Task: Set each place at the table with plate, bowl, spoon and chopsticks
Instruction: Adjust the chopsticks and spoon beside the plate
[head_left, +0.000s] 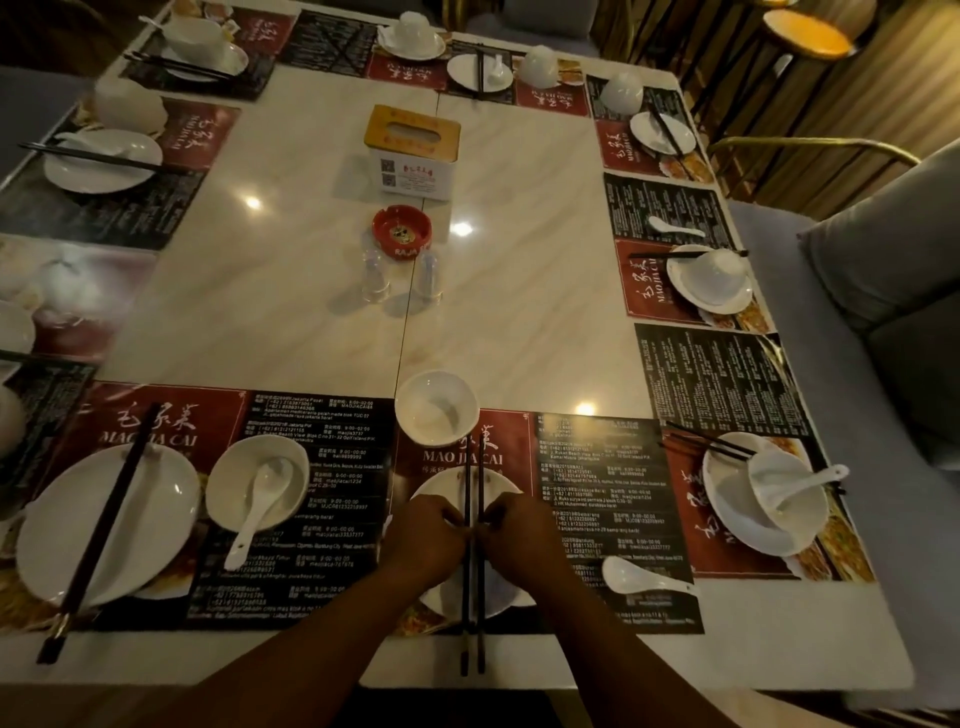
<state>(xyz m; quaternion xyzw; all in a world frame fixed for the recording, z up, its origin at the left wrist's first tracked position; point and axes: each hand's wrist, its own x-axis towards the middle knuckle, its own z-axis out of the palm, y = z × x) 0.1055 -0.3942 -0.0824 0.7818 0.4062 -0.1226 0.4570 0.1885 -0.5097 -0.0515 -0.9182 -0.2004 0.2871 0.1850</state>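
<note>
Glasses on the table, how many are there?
2: the left glass and right glass, side by side near the ashtray mid-table. Others could be out of view.

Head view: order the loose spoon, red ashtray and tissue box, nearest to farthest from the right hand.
1. Loose spoon, just right of the right hand.
2. Red ashtray, table centre.
3. Tissue box, beyond the ashtray.

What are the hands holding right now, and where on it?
The left hand and right hand both pinch the black chopsticks at about mid-length, one hand on each side, over the plate.
</note>
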